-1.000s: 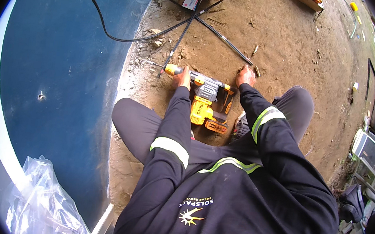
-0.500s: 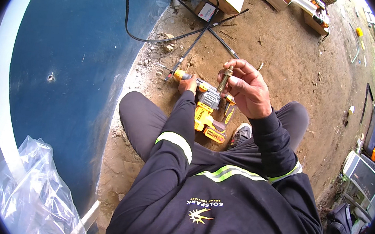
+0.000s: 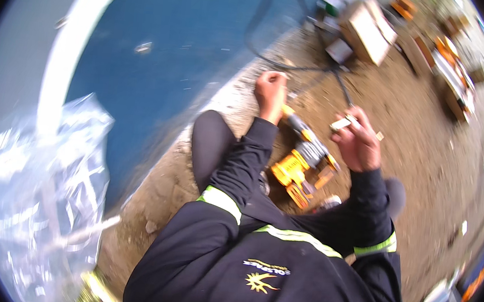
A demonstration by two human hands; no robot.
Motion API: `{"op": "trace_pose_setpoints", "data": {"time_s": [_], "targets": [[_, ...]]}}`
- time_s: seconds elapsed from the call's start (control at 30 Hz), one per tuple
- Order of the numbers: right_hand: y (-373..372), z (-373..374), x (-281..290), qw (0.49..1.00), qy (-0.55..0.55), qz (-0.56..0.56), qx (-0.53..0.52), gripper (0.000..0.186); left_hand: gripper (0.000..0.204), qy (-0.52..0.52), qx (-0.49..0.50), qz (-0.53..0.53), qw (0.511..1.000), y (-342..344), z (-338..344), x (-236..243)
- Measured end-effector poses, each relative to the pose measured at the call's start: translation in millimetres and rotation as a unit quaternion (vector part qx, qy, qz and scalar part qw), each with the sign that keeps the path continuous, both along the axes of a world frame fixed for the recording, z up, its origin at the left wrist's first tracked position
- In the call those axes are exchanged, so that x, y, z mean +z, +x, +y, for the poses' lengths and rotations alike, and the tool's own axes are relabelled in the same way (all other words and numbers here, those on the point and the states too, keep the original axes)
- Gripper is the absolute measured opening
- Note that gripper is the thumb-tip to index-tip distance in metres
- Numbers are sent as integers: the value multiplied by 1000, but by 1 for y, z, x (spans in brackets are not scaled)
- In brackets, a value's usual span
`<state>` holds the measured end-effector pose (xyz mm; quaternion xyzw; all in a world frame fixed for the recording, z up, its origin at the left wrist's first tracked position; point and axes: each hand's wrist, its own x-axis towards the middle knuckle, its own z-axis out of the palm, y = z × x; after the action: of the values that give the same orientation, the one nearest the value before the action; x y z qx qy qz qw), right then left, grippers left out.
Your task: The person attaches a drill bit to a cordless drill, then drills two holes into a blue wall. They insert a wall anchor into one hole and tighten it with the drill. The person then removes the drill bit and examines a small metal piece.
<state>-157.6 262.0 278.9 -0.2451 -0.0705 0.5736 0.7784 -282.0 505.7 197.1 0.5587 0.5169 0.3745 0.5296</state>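
My right hand [image 3: 360, 144] pinches a brass-coloured anchor bolt [image 3: 343, 123] between thumb and fingers, to the right of the drill's front end. My left hand [image 3: 270, 95] is raised near the foot of the blue wall, its fingers curled together. Blur hides what, if anything, those fingers hold. Between my legs lies a yellow and grey cordless drill [image 3: 300, 161], its nose pointing up toward the left hand and its battery end nearer my body. Neither hand grips the drill.
A blue wall [image 3: 161, 79] with a hole in it rises on the left. Clear plastic sheeting [image 3: 34, 195] hangs at the lower left. Black cable [image 3: 344, 90] runs near an open cardboard box [image 3: 367, 29]. Another box [image 3: 454, 93] with orange tools lies farther right on the dirt.
My left hand has left the drill's nose and risen toward the wall. My right hand, still holding the anchor bolt, has moved right and lower. The whole view has turned and blurred.
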Motion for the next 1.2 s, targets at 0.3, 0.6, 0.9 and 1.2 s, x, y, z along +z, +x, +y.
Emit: {"op": "trace_pose_setpoints", "data": {"time_s": [0.3, 0.6, 0.9, 1.2], "targets": [[17, 8, -20, 999, 37, -33, -9, 19, 42, 282, 215, 231, 906, -176, 125, 171], [-3, 9, -19, 998, -16, -59, 14, 20, 52, 204, 205, 391, 874, -191, 173, 212], [-6, 18, -25, 997, -24, -74, 27, 19, 46, 206, 171, 354, 896, -194, 170, 216], [-8, 18, -28, 994, -21, -94, 46, 19, 27, 289, 199, 413, 841, -187, 159, 206]]}}
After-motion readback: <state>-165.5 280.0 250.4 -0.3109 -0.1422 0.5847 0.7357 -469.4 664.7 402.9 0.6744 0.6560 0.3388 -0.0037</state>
